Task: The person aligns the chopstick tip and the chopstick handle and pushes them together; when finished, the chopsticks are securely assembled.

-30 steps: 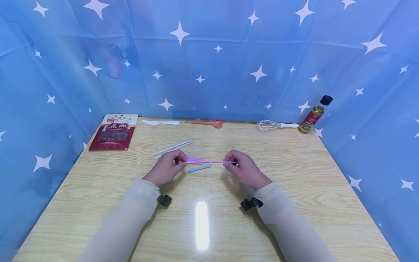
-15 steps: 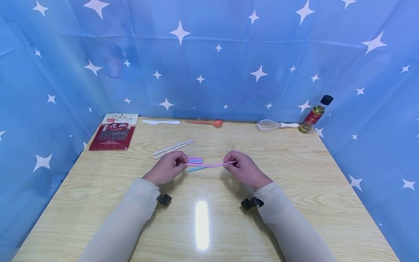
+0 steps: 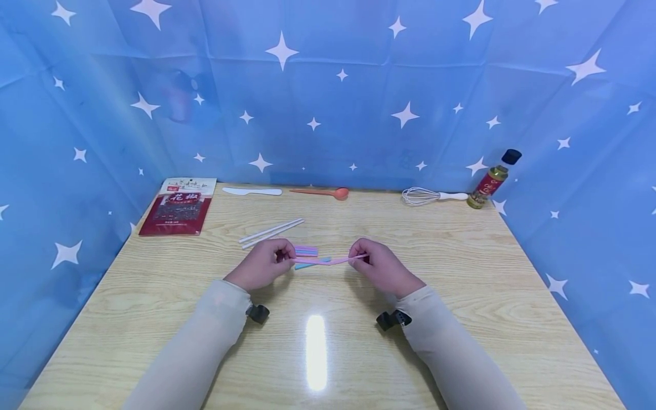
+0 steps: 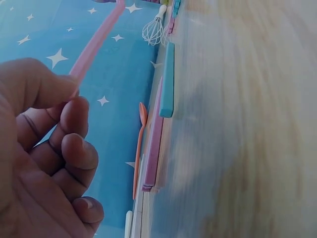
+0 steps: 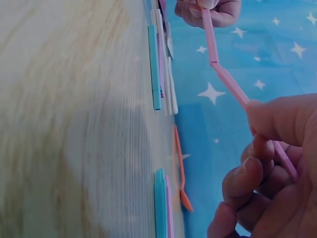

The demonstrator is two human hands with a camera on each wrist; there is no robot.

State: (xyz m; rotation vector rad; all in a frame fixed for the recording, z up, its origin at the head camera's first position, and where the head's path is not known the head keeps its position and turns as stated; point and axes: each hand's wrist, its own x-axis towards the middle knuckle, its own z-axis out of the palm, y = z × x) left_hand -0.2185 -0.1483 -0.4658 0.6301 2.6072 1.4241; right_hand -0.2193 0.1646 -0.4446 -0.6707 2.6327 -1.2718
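A long pink bag clip [image 3: 333,262], opened out with a bend at its middle joint, spans the gap between both hands above the table. My left hand [image 3: 261,263] pinches one arm of it between thumb and forefinger. The other arm is pinched by my right hand [image 3: 381,265], and its end runs on past the fingers toward the palm in the right wrist view. Beneath the held clip lies a turquoise clip [image 4: 168,82], beside a small row of pink and blue clips [image 3: 307,250]. Another turquoise clip [image 5: 160,203] and a pink one lie near the right hand, hidden behind it in the head view.
Two long white sticks [image 3: 271,230] lie behind the left hand. Along the back edge are a white knife [image 3: 252,192], an orange spoon [image 3: 328,193], a whisk [image 3: 433,196] and an oil bottle [image 3: 487,185]. A red spice bag [image 3: 179,208] lies at the back left.
The pink clip, nearly straight before, now sags at its joint, which has come slightly nearer to me. Both hands keep their pinch and have barely moved.
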